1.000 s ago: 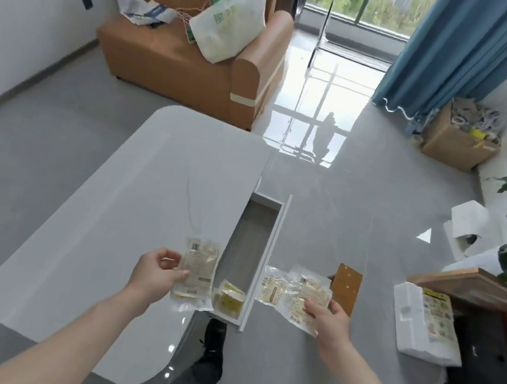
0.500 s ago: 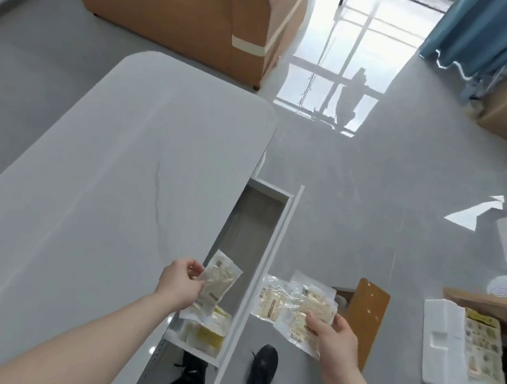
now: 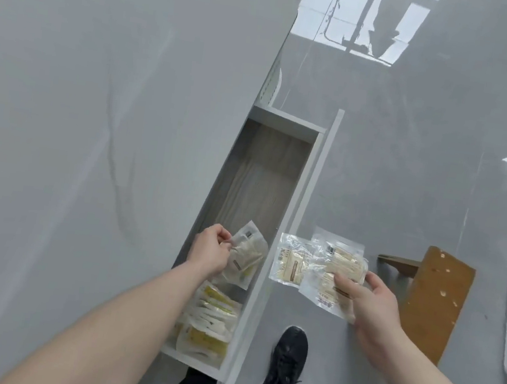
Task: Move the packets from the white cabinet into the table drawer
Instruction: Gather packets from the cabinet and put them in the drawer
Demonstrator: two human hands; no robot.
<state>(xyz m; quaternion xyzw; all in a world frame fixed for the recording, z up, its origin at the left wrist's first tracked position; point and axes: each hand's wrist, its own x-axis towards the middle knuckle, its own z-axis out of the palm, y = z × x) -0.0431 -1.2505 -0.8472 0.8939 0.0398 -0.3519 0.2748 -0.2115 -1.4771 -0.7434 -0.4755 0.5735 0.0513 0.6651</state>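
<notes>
Over the open table drawer [image 3: 306, 199], the left hand [image 3: 210, 249] pinches one packet [image 3: 245, 254] above the stored packets [image 3: 211, 322]. Right of the drawer, the right hand [image 3: 373, 306] grips several packets [image 3: 316, 266].

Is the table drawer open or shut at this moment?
Open. The drawer is pulled out from under the table, its wood-grain floor exposed, with packets piled at its near end.
</notes>
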